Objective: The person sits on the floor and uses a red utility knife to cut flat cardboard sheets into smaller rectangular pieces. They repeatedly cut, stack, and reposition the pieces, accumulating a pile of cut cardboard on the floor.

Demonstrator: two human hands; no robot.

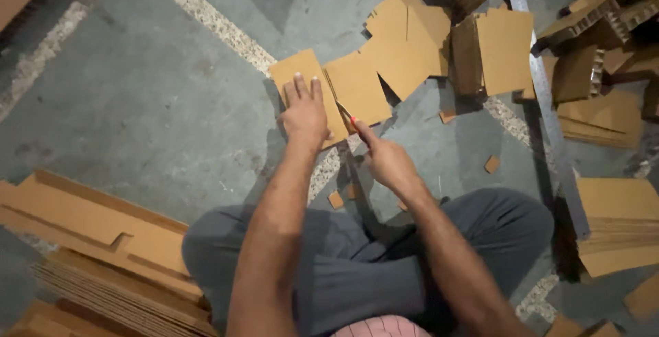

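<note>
Head view: your left hand point(304, 112) lies flat, fingers spread, pressing a cardboard piece point(302, 76) onto the concrete floor point(137, 103), just above frame centre. Your right hand point(386, 160) is clenched round a red-handled knife point(347, 114), blade at the piece's right edge. More cut sheets point(401, 42) touch it on the right. Cardboard stacks point(103, 254) lower left, metal ruler point(549, 110) at right.

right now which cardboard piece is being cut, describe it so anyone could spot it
On the grey floor, ahead of the crossed legs, lies a small tan cardboard piece. Unlike its neighbours, the left hand presses flat on it while the right hand runs a red-tipped cutter along its edge.
</note>
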